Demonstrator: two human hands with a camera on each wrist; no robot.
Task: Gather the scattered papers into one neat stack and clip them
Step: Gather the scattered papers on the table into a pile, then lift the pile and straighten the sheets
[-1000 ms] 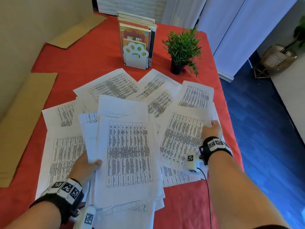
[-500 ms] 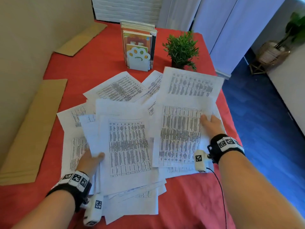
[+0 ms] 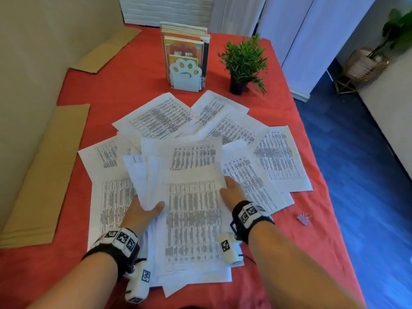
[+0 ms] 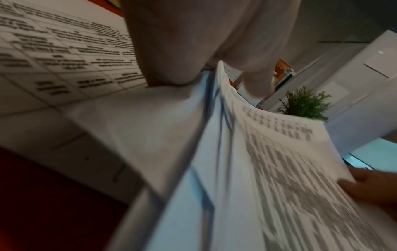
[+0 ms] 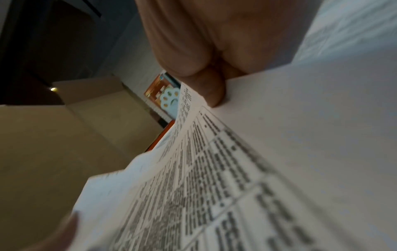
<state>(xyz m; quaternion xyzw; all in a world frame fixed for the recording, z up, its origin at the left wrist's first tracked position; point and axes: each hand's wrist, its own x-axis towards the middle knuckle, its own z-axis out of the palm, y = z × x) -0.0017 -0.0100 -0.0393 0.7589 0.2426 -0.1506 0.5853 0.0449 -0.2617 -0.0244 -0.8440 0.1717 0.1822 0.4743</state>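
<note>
Carefully: both your left hand [image 3: 142,214] and right hand [image 3: 231,192] pinch the limp, slippery stack [image 3: 194,219]; grip its 9 and 3 o'clock edges.

The right hand [image 3: 230,191] now brings its sheets, apparently two, leftward onto the stack [image 3: 191,217] that the left hand [image 3: 142,214] grips.

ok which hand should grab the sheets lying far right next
Right. The right hand sits at the stack's right edge, next to those sheets; the left hand grips the stack.
</note>
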